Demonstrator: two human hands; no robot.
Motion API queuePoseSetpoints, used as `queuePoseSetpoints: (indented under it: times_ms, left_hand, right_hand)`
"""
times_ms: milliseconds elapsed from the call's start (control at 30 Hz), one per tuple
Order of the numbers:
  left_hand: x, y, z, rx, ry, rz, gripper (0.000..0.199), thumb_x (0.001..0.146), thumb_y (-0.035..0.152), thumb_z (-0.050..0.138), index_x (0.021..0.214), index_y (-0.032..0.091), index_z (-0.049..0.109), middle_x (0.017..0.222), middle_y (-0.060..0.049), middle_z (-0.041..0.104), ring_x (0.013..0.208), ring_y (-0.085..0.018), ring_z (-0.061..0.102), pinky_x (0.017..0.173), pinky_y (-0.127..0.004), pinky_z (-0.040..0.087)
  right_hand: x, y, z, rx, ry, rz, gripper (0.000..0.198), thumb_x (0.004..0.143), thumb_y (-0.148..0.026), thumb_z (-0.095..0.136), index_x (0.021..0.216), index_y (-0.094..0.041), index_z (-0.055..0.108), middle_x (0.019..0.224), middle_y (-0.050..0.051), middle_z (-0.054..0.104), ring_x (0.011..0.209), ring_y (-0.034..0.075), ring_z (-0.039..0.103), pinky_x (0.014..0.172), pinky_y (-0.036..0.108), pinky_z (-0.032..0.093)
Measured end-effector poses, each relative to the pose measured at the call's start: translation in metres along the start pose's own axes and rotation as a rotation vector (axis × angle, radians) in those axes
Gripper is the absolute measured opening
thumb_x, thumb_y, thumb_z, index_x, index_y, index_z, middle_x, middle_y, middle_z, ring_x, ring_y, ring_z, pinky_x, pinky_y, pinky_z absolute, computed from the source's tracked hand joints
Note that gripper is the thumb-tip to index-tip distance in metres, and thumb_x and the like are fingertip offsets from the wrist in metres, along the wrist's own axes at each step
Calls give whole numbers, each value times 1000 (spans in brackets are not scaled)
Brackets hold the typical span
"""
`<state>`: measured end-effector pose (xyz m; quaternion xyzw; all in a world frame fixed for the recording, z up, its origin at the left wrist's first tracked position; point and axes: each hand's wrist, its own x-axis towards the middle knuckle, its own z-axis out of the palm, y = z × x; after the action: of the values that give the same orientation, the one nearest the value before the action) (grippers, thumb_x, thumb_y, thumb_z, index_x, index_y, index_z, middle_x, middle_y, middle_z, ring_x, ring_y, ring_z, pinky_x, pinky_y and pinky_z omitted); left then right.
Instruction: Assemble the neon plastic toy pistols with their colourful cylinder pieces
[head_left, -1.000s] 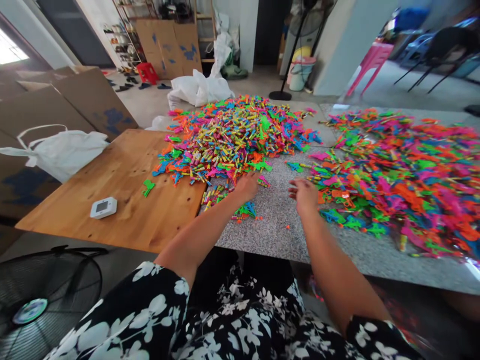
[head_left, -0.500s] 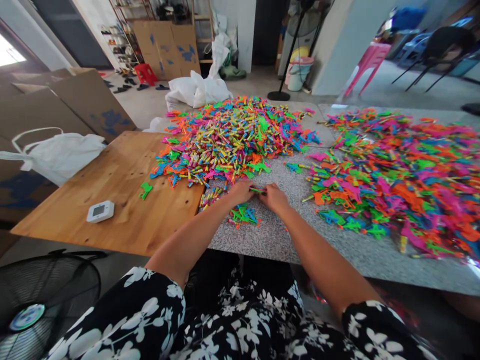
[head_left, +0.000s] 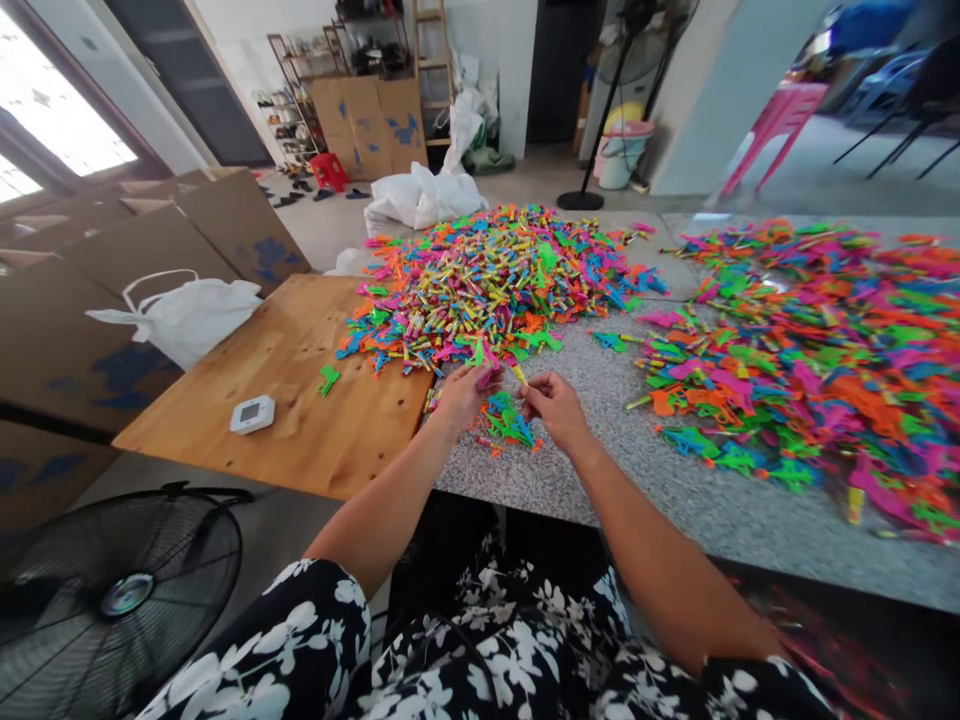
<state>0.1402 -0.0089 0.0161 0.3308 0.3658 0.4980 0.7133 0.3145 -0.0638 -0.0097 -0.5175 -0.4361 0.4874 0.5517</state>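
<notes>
My left hand point(head_left: 460, 398) is closed around plastic toy pistols, a pink one point(head_left: 487, 374) and what looks like a green one. My right hand point(head_left: 556, 408) pinches a small yellow-wrapped tube point(head_left: 520, 374), its upper end tilted toward the left hand. Between and below the hands lies a small heap of green and blue toy pistols point(head_left: 506, 420) with orange bits. Just beyond them rises a large pile of yellow-wrapped tubes and coloured toy pistols point(head_left: 480, 285). More tubes, partly hidden, lie beside the left wrist.
A wide spread of toy pistols point(head_left: 810, 360) covers the right of the grey speckled tabletop point(head_left: 600, 460). On the wooden board point(head_left: 300, 350) sit a white digital timer point(head_left: 253, 414) and one green toy pistol point(head_left: 328, 379). A floor fan point(head_left: 127, 590) stands at the lower left, near cardboard boxes point(head_left: 97, 240).
My hands have moved apart. The left now shows pink and green toy pistols, and the right shows a yellow tube. The camera view has turned slightly left.
</notes>
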Motion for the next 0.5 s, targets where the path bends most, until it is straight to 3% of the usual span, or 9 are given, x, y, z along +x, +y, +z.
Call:
queuePoseSetpoints:
  times_ms: [167,500]
  left_hand:
    - [-22,1,10,-65,-28,-44,28,74,36,89,86,15,74,93,-7,78,89,-18,74,90,-34,57]
    - [-28,-5,14,-44,-20,26,42,64,45,96,83,16,72,79,-1,73,81,-15,70,83,-32,58]
  right_hand:
    - [-17,-12,21,114,-55,-86,53,80,-54,78,122,-23,67,74,-6,66,52,11,58,53,26,51]
    - [-24,-4,16,90,-60,-50,57,84,-55,73,130,-21,74,77,-3,68,51,12,58,52,28,51]
